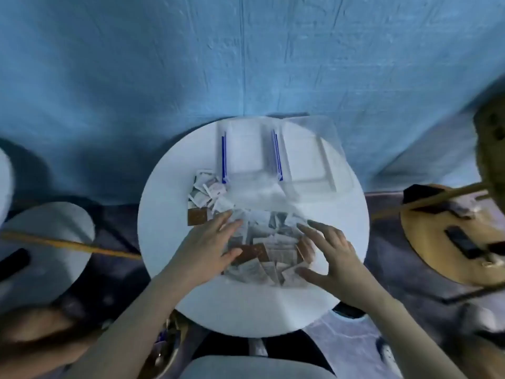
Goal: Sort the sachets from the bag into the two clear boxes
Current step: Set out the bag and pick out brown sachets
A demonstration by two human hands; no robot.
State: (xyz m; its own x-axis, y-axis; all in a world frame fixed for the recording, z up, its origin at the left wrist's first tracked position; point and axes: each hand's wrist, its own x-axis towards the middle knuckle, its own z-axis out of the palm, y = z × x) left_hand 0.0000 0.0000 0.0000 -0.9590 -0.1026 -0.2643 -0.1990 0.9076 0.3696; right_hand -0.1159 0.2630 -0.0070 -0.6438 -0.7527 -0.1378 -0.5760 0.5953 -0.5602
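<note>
A person leans over a round white table (169, 272), both bare hands down on a clear plastic bag (270, 250) that lies flat near the table's near edge. The left hand (210, 247) rests on the bag's left side with fingers spread and nearly straight, thumb lying across a brown sachet inside. The right hand (330, 253) sits on the bag's right side, fingers splayed and lightly bent, pressing rather than gripping as far as I can see. The two hands are apart, with the bag's middle showing between them.

Through the plastic show many white sachets and a few brown ones. A loose heap of sachets (206, 194) (mostly white, one brown at its near corner) lies on the table just beyond the left hand.

At the far side stand the two clear boxes, the left box (241, 149) and the right box (308, 157), side by side, each with a blue strip along its left wall. Their insides look pale; the blur hides whether anything lies in them.

A blue cloth (246, 56) hangs behind the table.
</note>
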